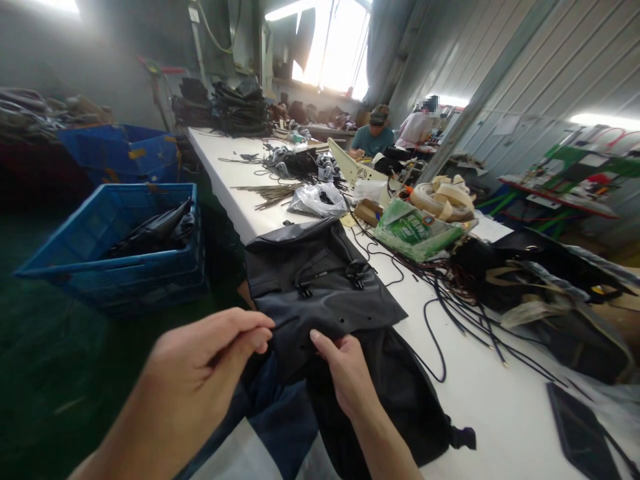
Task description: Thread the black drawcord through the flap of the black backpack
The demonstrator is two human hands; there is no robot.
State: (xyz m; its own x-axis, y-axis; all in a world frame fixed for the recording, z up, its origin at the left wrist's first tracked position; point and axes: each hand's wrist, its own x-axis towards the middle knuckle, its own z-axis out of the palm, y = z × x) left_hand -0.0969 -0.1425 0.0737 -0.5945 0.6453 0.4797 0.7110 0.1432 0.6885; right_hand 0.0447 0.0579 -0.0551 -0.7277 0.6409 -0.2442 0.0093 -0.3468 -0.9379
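Backpack [320, 280] lengthwise along table [480, 393] (near edge pinched, both hands).

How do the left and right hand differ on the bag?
The left hand pinches the bag edge between thumb and fingers, a closed grip; the right hand only presses the fabric with thumb and fingertips, as far as shows. The left hand sits at the bag's near left edge, the right hand nearer its middle. Both are bare and touch the same dark bag.
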